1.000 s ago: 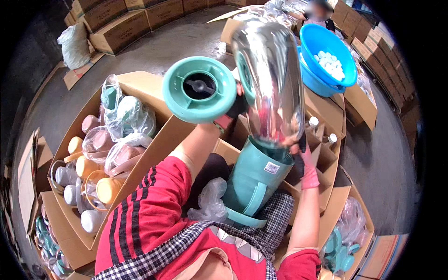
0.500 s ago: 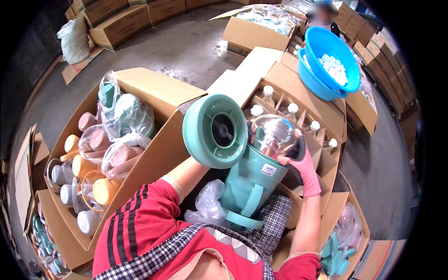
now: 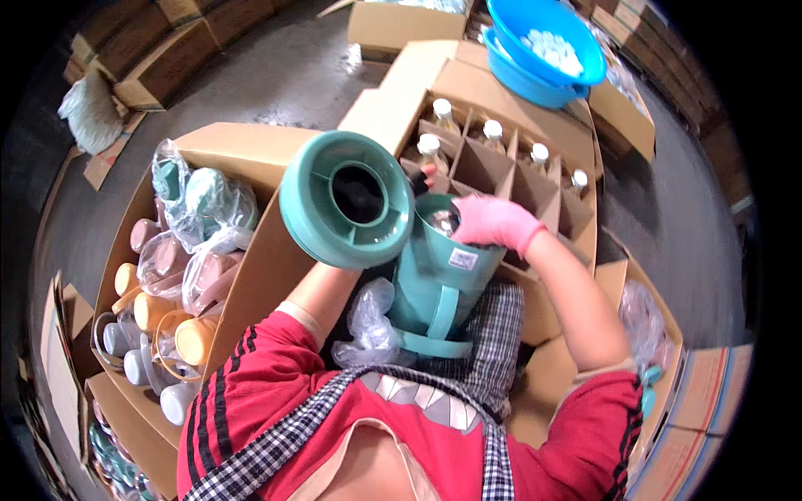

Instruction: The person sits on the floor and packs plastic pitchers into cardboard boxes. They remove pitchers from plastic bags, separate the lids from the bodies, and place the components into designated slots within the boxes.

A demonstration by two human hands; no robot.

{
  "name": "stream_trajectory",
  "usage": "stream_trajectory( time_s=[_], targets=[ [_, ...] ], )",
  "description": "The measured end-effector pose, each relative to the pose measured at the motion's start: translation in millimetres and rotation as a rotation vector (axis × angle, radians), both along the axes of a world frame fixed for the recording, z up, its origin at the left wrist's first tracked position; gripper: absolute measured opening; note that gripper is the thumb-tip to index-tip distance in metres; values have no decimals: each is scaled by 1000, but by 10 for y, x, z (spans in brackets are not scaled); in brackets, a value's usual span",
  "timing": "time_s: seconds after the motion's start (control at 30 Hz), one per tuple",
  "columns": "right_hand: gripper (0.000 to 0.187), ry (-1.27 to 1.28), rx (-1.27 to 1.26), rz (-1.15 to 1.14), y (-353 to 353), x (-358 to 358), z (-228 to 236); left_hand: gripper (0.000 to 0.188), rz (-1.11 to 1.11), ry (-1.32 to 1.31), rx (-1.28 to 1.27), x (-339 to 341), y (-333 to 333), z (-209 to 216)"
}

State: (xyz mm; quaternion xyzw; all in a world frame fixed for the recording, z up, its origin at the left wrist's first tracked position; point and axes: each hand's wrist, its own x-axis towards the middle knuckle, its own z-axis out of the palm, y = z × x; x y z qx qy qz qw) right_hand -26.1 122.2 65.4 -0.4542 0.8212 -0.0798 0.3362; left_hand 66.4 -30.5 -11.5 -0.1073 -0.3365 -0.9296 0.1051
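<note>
Jug (image 3: 426, 288): liner (image 3: 443, 222) inside | right fingers (image 3: 474, 219): at mouth (image 3: 434, 200) | left fingers (image 3: 428, 171): behind collar (image 3: 355, 235)

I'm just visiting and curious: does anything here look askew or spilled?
The upper blue basin, holding white pieces, sits tilted over the lower basin instead of level, so it looks askew. I see no spill.

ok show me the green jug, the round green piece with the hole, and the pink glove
green jug (image 3: 426, 269): head view, on its side wall
round green piece (image 3: 317, 200): head view, on its ring face, left of the hole
pink glove (image 3: 494, 222): head view, on its back
</note>
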Motion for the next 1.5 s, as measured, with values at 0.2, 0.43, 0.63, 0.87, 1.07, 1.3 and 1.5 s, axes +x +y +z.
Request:
stream_trajectory(
  time_s=[0.2,0.43,0.63,0.87,1.07,1.3,1.5],
  targets=[
    [53,4,-112,-116,8,-60,134,36,-69,162,-82,48,-24,388],
    [68,-635,-1220,-706,296,-532,48,63,510,343,-1043,-488,-307,579],
    [66,-261,-1250,-853,459,-353,-932,92,88,25,-1024,-349,-154,149],
    [58,-591,-1157,-833,601,-243,-1009,69,158,-47,-1191,-65,-22,125],
    [46,-945,-1233,-861,647,-327,-1181,53,293,-89,-1637,-17,72,202],
    [50,-177,-1183,-913,581,68,-664,49,-76,-328,-768,-369,-329,-140],
    [55,-695,-1034,-937,450,-254,-817,42,110,-426,-758,-431,-6,4]
  ],
)
